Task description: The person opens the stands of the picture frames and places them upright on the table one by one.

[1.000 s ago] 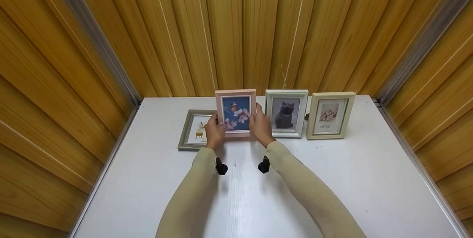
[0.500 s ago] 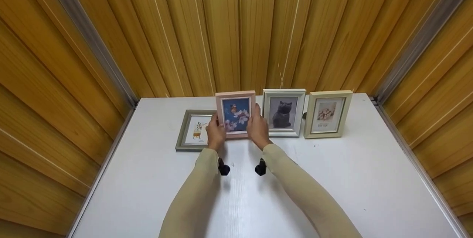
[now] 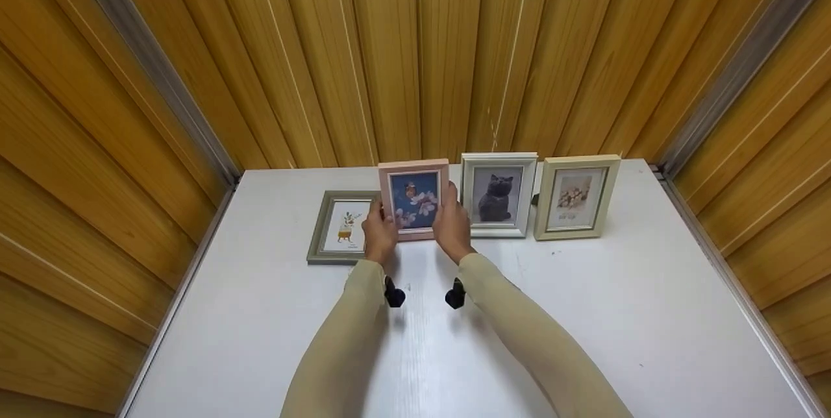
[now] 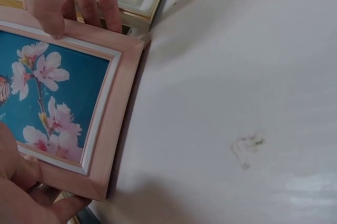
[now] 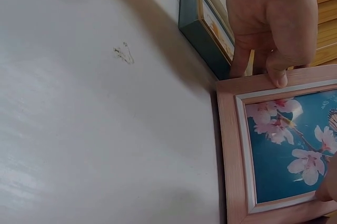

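Observation:
Both hands hold a pink photo frame (image 3: 416, 200) upright near the back of the white table, its picture showing blossoms and a butterfly on blue. The left hand (image 3: 380, 235) grips its left side, thumb on the front and fingers behind. On the opposite side the right hand (image 3: 453, 226) grips it the same way. In the left wrist view, the lower edge of the pink frame (image 4: 113, 118) is close over the tabletop. A grey-green photo frame (image 3: 319, 236) with a plant picture is left of the pink one, partly hidden by it and the left hand.
Right of the hands stands a white photo frame (image 3: 498, 231) with a grey cat picture. Beside it is a cream photo frame (image 3: 548, 200) with a flower picture. Wood-look panels (image 3: 415, 54) rise behind and beside the white table (image 3: 649, 314).
Both hands keep their grip on the pink frame, which stays in almost the same place. The head view has shifted slightly, and the other frames stay where they were.

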{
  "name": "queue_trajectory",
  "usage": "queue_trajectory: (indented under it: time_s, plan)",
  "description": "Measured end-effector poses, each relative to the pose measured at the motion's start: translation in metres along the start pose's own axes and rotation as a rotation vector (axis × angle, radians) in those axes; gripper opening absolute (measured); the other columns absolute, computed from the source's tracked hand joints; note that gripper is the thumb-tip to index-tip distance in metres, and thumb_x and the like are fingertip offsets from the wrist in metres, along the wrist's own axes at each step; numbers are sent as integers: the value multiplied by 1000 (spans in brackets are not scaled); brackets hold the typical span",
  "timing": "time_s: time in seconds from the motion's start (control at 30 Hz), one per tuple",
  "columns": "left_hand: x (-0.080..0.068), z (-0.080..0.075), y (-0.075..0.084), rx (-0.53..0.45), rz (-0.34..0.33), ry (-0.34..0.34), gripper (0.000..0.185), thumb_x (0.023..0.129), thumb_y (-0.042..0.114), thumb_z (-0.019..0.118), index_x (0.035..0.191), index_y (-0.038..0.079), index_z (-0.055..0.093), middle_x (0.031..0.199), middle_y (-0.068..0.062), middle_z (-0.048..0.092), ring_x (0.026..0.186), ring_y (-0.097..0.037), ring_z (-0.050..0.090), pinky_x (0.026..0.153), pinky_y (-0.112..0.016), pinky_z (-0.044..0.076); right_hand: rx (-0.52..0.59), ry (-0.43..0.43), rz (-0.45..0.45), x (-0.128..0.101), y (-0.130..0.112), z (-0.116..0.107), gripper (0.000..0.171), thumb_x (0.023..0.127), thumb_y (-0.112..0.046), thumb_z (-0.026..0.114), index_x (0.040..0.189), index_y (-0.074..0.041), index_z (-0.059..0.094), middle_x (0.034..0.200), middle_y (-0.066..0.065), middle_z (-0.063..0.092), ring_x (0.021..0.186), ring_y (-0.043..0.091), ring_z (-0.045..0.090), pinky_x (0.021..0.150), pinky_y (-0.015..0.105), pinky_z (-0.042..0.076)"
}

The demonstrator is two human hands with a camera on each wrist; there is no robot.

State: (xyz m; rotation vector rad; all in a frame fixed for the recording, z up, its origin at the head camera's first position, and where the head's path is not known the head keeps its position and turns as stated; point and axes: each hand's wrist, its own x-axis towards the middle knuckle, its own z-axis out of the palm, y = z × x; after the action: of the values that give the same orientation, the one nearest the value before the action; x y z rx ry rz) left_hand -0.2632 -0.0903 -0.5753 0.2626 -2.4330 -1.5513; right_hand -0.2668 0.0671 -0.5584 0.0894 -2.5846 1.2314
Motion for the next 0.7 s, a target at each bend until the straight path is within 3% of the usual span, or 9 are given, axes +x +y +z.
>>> queue_trajectory:
  time_s: [0.2,0.43,0.7]
  plan:
    - [3,1,-2,9,-33,6,38,103,0,53,140,10,53,133,-16,65,119,-30,65,99,-45,52,5,-23,35,1,-3,3,54,106,-5,49,156,-6,29,117,23,69,104,37,69,88,51,55]
    - [6,4,-3,20,-24,-16,42,104,6,55,145,14,50,137,-15,64,120,-29,65,99,-45,53,-35,19,32,3,-3,5,45,104,-2,50,147,-8,36,92,18,68,80,37,67,72,53,53]
    - [10,6,-5,27,-5,0,45,104,3,55,147,14,49,136,-14,65,120,-28,66,99,-45,53,-41,8,22,8,-3,4,39,102,2,50,139,-6,38,82,17,65,70,34,64,64,50,51]
